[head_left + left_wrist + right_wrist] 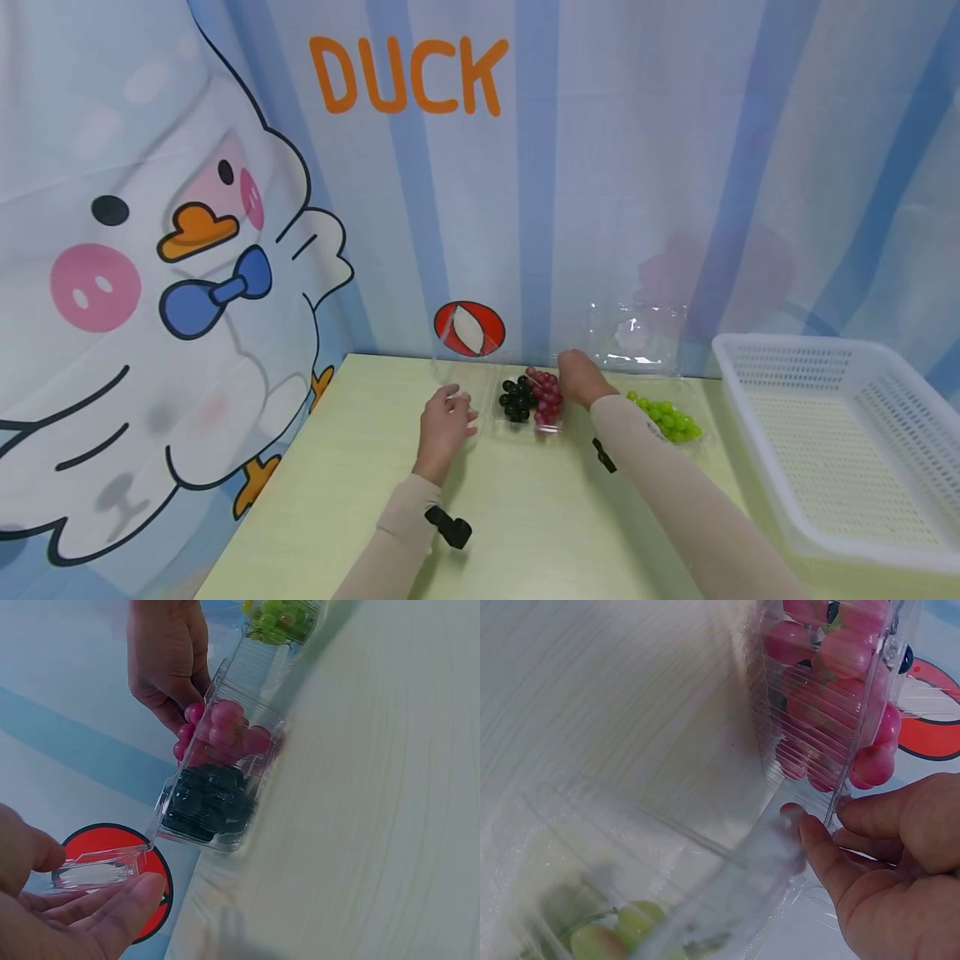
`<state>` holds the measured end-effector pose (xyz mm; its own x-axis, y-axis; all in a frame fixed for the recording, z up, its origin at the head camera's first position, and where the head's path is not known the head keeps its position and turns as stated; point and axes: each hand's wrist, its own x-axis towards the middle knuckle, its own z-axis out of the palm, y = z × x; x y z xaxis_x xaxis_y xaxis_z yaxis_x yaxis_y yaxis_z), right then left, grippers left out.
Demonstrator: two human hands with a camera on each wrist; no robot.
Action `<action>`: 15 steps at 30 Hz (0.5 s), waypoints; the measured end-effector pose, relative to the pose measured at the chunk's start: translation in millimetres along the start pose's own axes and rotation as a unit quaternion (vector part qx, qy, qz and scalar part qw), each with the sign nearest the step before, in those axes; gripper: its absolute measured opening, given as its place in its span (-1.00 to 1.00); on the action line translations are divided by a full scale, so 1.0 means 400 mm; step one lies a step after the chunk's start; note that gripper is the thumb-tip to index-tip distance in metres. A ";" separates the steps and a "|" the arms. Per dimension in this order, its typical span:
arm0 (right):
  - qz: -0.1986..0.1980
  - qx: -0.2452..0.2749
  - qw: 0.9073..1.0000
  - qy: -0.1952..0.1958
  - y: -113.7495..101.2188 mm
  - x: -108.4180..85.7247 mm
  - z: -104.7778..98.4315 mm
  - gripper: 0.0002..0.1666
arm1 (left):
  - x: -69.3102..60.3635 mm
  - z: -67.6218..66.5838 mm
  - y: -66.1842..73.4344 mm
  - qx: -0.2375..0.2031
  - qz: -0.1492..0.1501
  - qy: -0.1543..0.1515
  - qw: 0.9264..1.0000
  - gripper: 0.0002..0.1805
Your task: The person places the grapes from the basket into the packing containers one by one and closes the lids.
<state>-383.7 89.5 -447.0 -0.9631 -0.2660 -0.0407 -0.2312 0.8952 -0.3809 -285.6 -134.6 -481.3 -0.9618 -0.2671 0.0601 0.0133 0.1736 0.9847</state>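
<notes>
Left hand (445,427) is half curled, thumb and fingers apart, with the lid (97,874) of a clear plastic box (821,798) in between; can't tell if it's really gripping. Right hand (581,379) is pinching the rim at the box's other end, thumb and fingertips closed on the plastic.

You only really get that pinch from the right wrist view, since in the head view those fingers are tucked out of sight. The lid barely shows up there too, but the left wrist view has it nice and clear. The basket's a head view exclusive.

The box is on the table (510,517), between the hands, flipped open: black grapes (516,400) on the left, shiny pinkish-red grapes (547,396) on the right, bunches touching. Just right of it, green grapes (670,418) in a second open box (678,387), then a white basket (787,367). Behind everything, a blue striped curtain (615,125) with a big cartoon duck (217,375).
</notes>
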 end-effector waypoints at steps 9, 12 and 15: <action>0.008 0.003 1.000 -0.005 -0.002 0.002 0.000 -0.73 | -0.004 0.000 0.003 0.053 0.029 -0.002 0.998 -0.54; 0.002 0.000 1.000 -0.001 0.000 0.003 0.002 -0.73 | -0.007 0.000 0.010 0.069 0.033 -0.003 0.997 -0.54; 0.001 0.003 1.000 0.000 0.001 0.003 0.003 -0.72 | -0.008 0.001 0.011 0.082 0.039 -0.003 0.996 -0.54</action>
<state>-384.7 88.9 -448.4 -0.9636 -0.2640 -0.0410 -0.2284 0.8936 -0.3864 -282.7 -132.5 -477.4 -0.9614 -0.2401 0.1345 0.0446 0.3462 0.9371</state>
